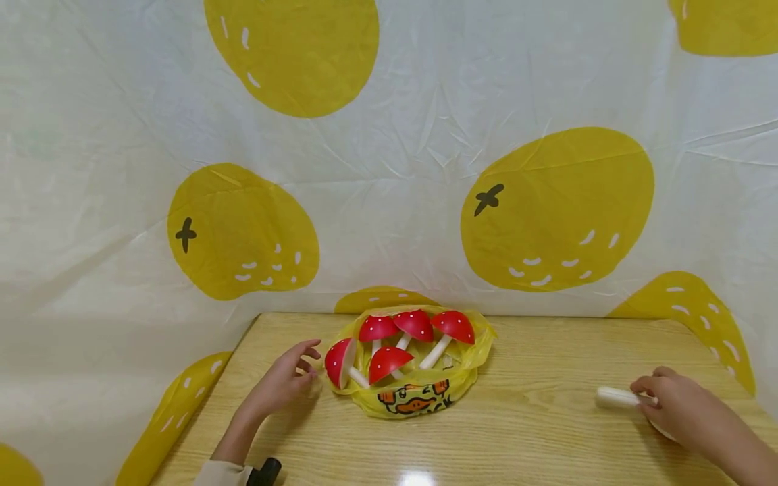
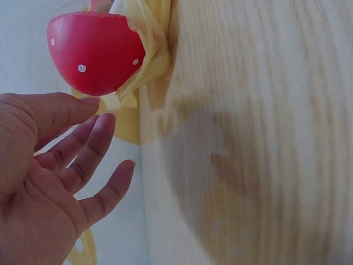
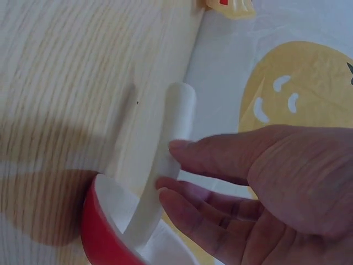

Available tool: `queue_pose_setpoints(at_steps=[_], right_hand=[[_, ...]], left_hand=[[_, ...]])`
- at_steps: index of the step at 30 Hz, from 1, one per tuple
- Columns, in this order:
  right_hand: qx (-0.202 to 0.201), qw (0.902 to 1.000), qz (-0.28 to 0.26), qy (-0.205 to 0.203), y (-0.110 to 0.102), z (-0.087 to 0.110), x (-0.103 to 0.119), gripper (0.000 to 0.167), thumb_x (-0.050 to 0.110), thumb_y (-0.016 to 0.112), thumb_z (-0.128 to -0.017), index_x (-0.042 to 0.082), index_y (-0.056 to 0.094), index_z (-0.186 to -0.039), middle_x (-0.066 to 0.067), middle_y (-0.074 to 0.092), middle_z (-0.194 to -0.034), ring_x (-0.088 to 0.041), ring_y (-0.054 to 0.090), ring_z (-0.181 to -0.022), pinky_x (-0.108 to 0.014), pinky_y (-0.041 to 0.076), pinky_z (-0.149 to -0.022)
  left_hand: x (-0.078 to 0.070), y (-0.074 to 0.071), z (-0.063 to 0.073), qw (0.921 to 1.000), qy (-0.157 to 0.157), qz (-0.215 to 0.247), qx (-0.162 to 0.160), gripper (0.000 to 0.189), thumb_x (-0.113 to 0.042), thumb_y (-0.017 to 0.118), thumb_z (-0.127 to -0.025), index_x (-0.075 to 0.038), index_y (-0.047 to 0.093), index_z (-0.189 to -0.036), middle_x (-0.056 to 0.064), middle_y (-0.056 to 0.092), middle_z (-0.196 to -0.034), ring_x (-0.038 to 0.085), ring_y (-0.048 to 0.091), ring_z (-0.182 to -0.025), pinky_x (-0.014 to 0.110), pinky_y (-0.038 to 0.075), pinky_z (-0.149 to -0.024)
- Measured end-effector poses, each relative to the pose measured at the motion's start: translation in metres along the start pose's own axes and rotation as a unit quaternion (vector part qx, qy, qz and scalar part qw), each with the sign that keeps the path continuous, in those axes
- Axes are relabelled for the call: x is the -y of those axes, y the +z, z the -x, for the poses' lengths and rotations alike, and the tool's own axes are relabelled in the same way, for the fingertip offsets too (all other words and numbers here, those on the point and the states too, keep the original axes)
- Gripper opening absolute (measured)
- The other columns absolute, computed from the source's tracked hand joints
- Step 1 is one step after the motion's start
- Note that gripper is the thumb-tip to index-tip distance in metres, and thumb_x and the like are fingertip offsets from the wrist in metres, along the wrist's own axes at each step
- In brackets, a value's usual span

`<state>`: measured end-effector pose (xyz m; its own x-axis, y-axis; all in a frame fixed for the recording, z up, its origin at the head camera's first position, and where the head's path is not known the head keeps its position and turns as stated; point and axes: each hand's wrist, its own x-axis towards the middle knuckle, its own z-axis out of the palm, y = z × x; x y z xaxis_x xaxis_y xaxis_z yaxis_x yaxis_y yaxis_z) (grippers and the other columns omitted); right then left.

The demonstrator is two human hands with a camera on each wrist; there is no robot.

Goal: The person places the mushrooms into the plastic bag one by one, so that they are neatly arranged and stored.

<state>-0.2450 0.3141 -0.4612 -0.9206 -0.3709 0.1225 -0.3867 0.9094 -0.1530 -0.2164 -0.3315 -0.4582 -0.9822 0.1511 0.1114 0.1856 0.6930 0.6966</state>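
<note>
On the right side of the table my right hand [image 1: 683, 405] pinches the white stem of a toy mushroom [image 3: 180, 110] between thumb and fingertips. The red cap of this mushroom lies against the wood in the right wrist view, hollow white side facing the hand. My left hand [image 1: 282, 379] hovers with loosely bent fingers just left of a yellow plastic bag [image 1: 464, 385], holding nothing. Several red-capped, white-dotted toy mushrooms [image 1: 378, 329] fill the open bag. The leftmost mushroom [image 2: 91, 52] tilts over the bag's edge, close beyond the left fingertips.
The wooden table [image 1: 535, 432] ends at the back against a white sheet [image 1: 401, 223] printed with yellow fruit, which also hangs along the left side. A duck-like print [image 1: 416, 399] marks the front of the bag.
</note>
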Motion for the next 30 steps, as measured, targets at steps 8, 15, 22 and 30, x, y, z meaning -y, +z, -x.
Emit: queue_pose_setpoints(at_steps=[8, 15, 22, 30], right_hand=[[0.0, 0.9996, 0.018, 0.02, -0.001, 0.003, 0.005, 0.011, 0.002, 0.081, -0.079, 0.004, 0.076, -0.089, -0.006, 0.06, -0.079, -0.022, 0.057, -0.07, -0.041, 0.053, -0.06], [0.053, 0.9971, 0.0, 0.054, -0.005, 0.006, 0.006, 0.015, 0.008, 0.076, -0.086, 0.004, 0.075, -0.1, -0.016, 0.073, -0.088, -0.028, 0.067, -0.074, -0.052, 0.053, -0.059], [0.098, 0.9893, -0.062, 0.088, -0.001, 0.008, 0.002, 0.024, 0.019, 0.067, -0.097, -0.001, 0.072, -0.111, 0.002, 0.059, -0.074, -0.013, 0.052, -0.051, -0.034, 0.043, -0.052], [0.064, 0.9919, -0.049, 0.098, -0.006, 0.008, -0.001, 0.032, 0.036, 0.061, -0.102, 0.011, 0.077, -0.089, -0.002, 0.062, -0.07, -0.017, 0.05, -0.057, -0.038, 0.044, -0.055]], left_hand=[[-0.002, -0.005, -0.016, 0.9977, 0.041, -0.053, 0.004, 0.06, 0.011, 0.063, -0.092, -0.002, 0.044, -0.148, 0.022, 0.061, -0.124, 0.026, 0.067, -0.099, 0.035, 0.057, -0.084], [0.003, -0.005, -0.031, 0.9964, 0.049, -0.062, 0.03, 0.057, 0.01, 0.06, -0.095, 0.0, 0.043, -0.149, 0.022, 0.065, -0.124, 0.032, 0.068, -0.103, 0.045, 0.057, -0.088], [0.012, 0.001, -0.038, 0.9955, 0.051, -0.059, 0.053, 0.05, 0.007, 0.057, -0.098, 0.005, 0.044, -0.146, 0.014, 0.071, -0.111, 0.03, 0.068, -0.103, 0.045, 0.056, -0.091], [0.012, 0.004, -0.041, 0.9981, 0.032, -0.023, 0.046, 0.051, 0.009, 0.058, -0.097, 0.005, 0.045, -0.146, 0.01, 0.068, -0.104, 0.023, 0.065, -0.096, 0.038, 0.056, -0.085]])
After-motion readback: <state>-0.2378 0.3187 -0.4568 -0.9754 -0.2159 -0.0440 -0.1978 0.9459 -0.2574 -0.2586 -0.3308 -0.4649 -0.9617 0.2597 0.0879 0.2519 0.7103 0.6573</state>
